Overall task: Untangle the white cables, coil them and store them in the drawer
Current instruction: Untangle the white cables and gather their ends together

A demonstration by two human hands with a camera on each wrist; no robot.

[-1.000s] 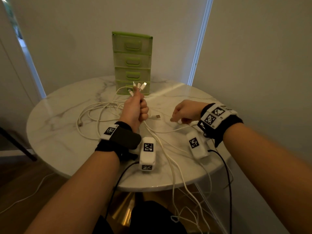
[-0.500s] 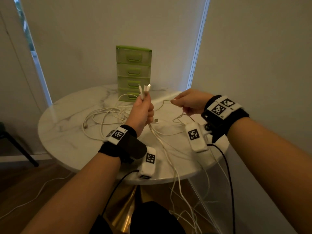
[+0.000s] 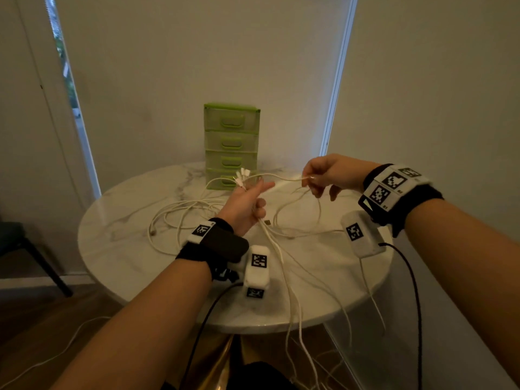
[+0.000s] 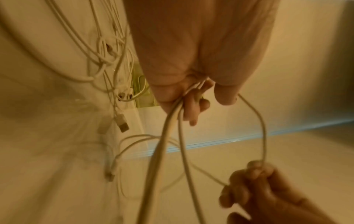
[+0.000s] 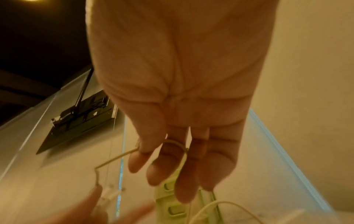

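Observation:
Several white cables [image 3: 180, 218] lie tangled on the round marble table [image 3: 118, 237]; some hang over its front edge. My left hand [image 3: 247, 202] is raised above the table and grips a bunch of them, with the connector ends [image 3: 243, 175] sticking up out of the fist and one finger stretched right. My right hand [image 3: 320, 175] pinches one strand [image 3: 284, 180] that runs taut from the left hand. In the left wrist view the gripped cables [image 4: 172, 121] trail down from the left hand. A green drawer unit [image 3: 230, 147] stands at the table's back, all drawers closed.
Walls close in behind and to the right of the table. A dark chair [image 3: 17, 237] stands at the left. One white cable [image 3: 56, 353] trails on the wooden floor. Black leads [image 3: 410, 277] hang from the wrist cameras.
Both hands have risen. My right hand lifted one strand off the table and drew it up and right, away from the left hand. One left finger has straightened.

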